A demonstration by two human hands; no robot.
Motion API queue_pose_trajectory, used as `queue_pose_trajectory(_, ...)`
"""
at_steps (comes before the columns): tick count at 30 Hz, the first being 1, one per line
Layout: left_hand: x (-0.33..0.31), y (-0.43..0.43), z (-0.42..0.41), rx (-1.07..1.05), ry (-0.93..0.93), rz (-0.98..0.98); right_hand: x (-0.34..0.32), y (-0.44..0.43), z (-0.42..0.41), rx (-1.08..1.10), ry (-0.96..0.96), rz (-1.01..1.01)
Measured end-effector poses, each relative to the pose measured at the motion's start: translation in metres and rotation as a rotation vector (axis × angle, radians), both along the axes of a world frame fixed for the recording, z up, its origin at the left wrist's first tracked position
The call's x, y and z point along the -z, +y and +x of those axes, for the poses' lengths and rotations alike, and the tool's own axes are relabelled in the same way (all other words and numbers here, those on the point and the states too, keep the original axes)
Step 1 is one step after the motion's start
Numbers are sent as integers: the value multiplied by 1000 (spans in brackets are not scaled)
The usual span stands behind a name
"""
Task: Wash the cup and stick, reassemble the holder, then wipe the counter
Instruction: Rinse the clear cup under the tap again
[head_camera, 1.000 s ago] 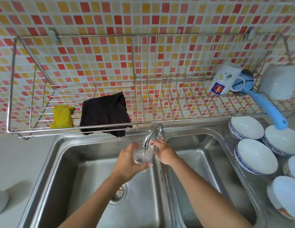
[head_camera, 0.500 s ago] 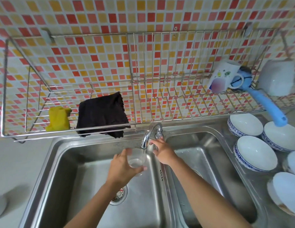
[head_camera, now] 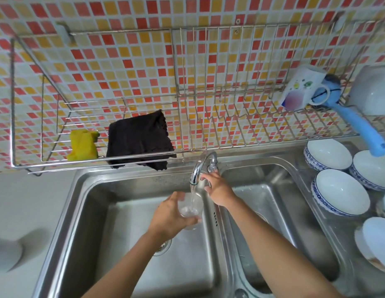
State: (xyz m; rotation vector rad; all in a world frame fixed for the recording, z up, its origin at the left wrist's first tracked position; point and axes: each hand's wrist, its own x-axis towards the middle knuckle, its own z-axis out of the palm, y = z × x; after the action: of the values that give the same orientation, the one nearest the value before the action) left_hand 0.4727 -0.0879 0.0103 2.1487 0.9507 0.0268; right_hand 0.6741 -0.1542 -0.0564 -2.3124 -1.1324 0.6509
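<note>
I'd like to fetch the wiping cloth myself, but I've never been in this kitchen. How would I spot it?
Find the wire rack on the tiled wall above the double sink. On its left part, just left of the tap, lies the dark cloth, one corner hanging over the front rail. It is nearly black and flat, unlike the small yellow sponge beside it.

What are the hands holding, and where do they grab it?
Left hand wraps the clear cup's side under the tap. Right hand grips the tap's base.
</note>
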Motion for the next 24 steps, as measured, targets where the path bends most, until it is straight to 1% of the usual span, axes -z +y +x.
queue_pose_trajectory(2, 1, 3, -1, -33, -3, 14, 2, 1, -1, 5, 9, 12)
queue_pose_trajectory(4, 1, 3, -1, -6, 3, 30, 2, 2, -2, 26, 28, 20)
queue_pose_trajectory(7, -1, 2, 2, -25, -37, 36, -1, 4, 0, 110, 56, 41)
queue_pose_trajectory(9, -1, 3, 3, -10, -45, 46, -3, 5, 3, 152, 68, 79)
queue_pose_trajectory(12, 0, 4, 3, -1, -63, 44, -6, 4, 5, 195, 135, 147)
queue_pose_trajectory(16, 0, 2, 3, 41, -71, 87, -7, -3, 4, 338, 250, 213)
queue_pose_trajectory(19, 1, 1, 1, 10, -115, 65, -4, -8, 3, 447, 305, 292)
queue_pose_trajectory(24, 1, 3, 2, -10, -151, 92, 0, -5, 1, 466, 290, 318)
